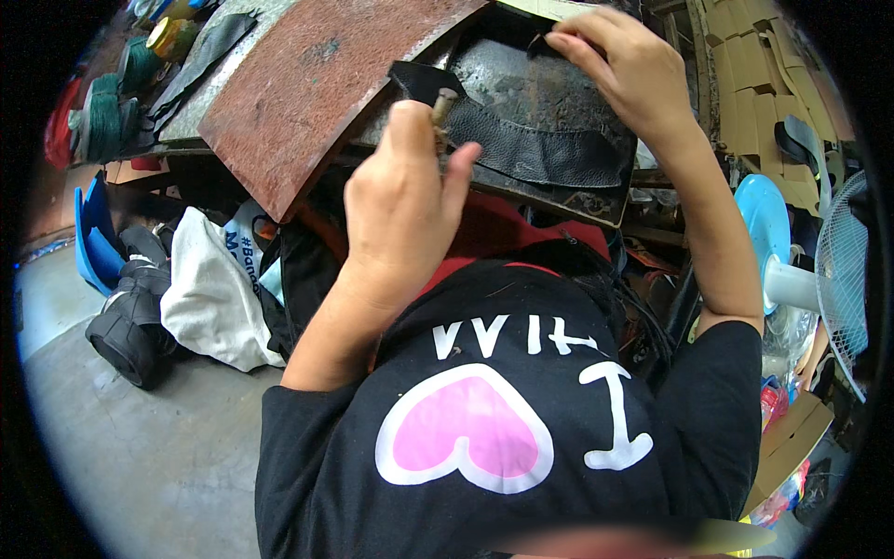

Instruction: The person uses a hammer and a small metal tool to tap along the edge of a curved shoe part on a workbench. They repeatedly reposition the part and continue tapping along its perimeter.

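Observation:
My left hand (399,200) is closed round a slim tan tool (441,110) with a rounded end, its thumb stretched to the side. What kind of tool it is, I cannot tell; its lower part is hidden by the hand. Just beyond lies a curved strip of black leather (549,149) with a stitch line along it, resting on a dark, worn metal surface (521,79). My right hand (638,74) is raised over the far right of that surface, thumb and forefinger pinched together. Something thin and dark shows by these fingertips, too small to name.
A reddish-brown board (317,88) lies on the bench to the left. Green thread spools (104,116) and a yellow-lidded jar (172,40) stand at far left. A fan (843,279) is close on the right. Black shoes (130,335) and a white cloth (212,289) lie below left.

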Demonstrator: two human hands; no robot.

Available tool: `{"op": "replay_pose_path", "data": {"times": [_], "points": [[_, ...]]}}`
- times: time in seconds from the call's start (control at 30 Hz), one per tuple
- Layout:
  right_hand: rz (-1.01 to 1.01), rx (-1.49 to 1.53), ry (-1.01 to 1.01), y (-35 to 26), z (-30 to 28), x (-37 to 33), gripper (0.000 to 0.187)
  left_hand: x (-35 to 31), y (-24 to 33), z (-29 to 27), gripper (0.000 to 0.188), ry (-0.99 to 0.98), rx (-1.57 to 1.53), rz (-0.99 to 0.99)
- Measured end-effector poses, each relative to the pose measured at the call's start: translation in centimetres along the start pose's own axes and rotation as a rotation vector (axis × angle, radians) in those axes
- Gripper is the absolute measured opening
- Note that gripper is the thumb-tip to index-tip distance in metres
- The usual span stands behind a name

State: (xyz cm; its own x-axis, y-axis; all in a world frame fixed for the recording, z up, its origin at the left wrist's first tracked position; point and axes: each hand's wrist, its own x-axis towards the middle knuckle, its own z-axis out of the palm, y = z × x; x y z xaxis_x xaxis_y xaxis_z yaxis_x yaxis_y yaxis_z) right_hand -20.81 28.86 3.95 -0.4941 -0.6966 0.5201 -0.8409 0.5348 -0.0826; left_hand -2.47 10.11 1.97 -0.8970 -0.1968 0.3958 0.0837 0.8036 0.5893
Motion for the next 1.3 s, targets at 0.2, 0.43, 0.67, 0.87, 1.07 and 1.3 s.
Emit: {"op": "replay_pose_path", "data": {"times": [0.2,0.43,0.67,0.87,1.07,1.3], "points": [[0.243,0.052,-0.322,-0.3,-4.1,-4.0,0.037,2.4,-2.2,-0.5,0.036,0.194,0.258,0.118],[0.411,0.056,-0.488,-1.4,-4.9,-7.8,0.052,3.4,-2.9,0.0,0.042,0.183,0.329,0.024],[0.432,0.062,-0.474,-1.8,-4.4,-8.2,0.039,3.7,-3.6,0.1,0.039,0.174,0.325,0.023],[0.540,0.159,-0.460,-1.6,-4.4,-8.4,0.024,3.9,-4.0,-0.1,0.031,0.233,0.259,0.062],[0.662,0.606,-0.227,-0.5,-4.0,-8.8,0.011,3.6,-4.1,-0.9,0.029,0.240,0.068,-0.047],[0.876,1.030,-0.130,0.2,-3.2,-7.1,0.013,3.0,-4.5,-3.3,0.029,0.342,0.117,-0.039]]}}
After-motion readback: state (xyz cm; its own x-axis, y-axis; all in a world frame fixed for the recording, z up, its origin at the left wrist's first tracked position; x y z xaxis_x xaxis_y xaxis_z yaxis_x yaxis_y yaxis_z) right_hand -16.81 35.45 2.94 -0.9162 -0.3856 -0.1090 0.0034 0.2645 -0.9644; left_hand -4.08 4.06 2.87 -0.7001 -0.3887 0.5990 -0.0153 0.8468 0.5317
